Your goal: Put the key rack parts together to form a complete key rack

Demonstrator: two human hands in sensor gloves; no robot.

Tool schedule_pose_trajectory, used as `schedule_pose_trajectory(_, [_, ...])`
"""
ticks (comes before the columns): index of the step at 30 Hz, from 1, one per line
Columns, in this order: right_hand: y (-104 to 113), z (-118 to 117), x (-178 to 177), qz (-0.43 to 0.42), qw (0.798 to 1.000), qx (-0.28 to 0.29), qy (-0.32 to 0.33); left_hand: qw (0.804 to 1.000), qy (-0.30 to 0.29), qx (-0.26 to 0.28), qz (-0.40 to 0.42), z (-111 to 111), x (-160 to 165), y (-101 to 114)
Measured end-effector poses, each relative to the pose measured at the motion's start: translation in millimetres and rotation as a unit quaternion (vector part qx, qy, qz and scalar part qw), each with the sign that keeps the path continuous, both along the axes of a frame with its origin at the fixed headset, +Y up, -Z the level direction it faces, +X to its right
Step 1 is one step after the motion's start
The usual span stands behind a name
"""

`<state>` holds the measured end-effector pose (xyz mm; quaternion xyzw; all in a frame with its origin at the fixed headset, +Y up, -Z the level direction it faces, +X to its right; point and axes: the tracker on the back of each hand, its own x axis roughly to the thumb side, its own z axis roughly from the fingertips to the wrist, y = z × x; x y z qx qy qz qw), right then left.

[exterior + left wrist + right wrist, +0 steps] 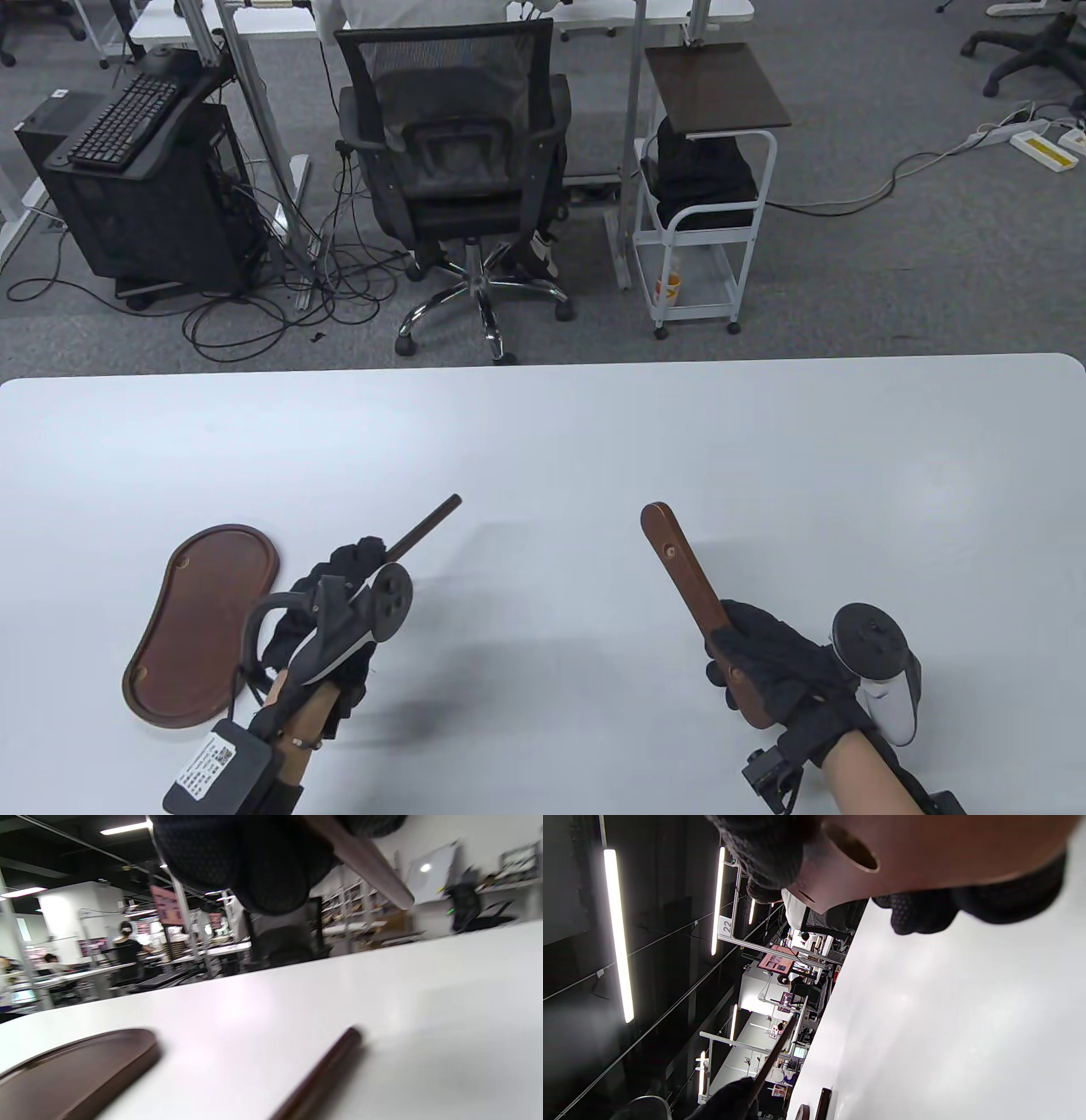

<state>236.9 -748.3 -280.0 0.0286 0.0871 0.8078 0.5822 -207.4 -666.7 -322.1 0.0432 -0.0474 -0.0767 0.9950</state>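
My left hand (pixel 344 586) grips a thin dark wooden rod (pixel 428 525) that points up and to the right, off the table. The left wrist view shows this rod (pixel 365 857) under my gloved fingers (pixel 254 861), and a second dark rod (pixel 318 1077) lying on the table below. The brown oval base tray (pixel 199 624) lies flat just left of that hand. My right hand (pixel 751 658) holds a flat brown wooden bar (pixel 679 564) with holes in it, raised and tilted up-left. The right wrist view shows the bar's lower end with one hole (pixel 925 853).
The white table (pixel 594 441) stretches wide between and beyond my hands. Past its far edge are an office chair (pixel 454 153), a white cart (pixel 704 212) and a computer stand (pixel 144 170) on the floor.
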Motion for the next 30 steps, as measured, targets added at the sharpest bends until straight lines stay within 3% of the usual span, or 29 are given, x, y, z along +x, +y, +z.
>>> schedule_pose_trajectory(7, [3,2,-1,-0.021,1.0,0.017,-0.005,0.995,-0.092,0.025,0.034,22,54,24])
schedule_pose_trajectory(17, [7,6,-1,-0.066,0.997,0.041,-0.006,0.98,-0.171,0.022,0.1,37,111,37])
schedule_pose_trajectory(30, [6,7,-6,-0.105,0.993,0.043,0.019,0.977,-0.179,0.012,0.119,35,112,22])
